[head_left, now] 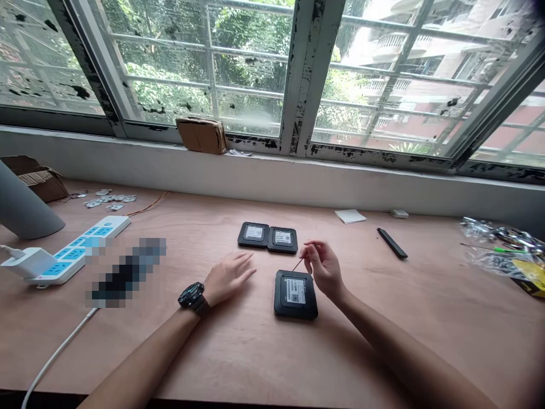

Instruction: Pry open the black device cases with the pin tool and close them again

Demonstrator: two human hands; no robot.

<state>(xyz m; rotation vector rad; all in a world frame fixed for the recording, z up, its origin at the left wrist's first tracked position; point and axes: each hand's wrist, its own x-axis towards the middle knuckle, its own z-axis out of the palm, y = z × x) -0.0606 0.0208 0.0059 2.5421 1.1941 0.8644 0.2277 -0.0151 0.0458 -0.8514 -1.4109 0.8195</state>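
A flat black square device with a white printed label [296,291] lies on the table in front of me. My right hand [322,264] is just beyond its right far corner. Its fingers pinch a thin rod-like tool [297,264], whose tip points down at the device's far edge; I cannot tell if it touches. My left hand [227,277] rests on the table to the left of the device, fingers stretched out and holding nothing. Two more black cases with white labels, a left one [254,243] and a right one [283,248], lie side by side farther back.
On the left are a white power strip [117,223] with a plugged-in charger [34,266], a blurred-out object [128,272] and a white cable [59,349]. To the right lie a black strip [392,243], white paper [349,216] and plastic bags [489,263]. A window wall bounds the back.
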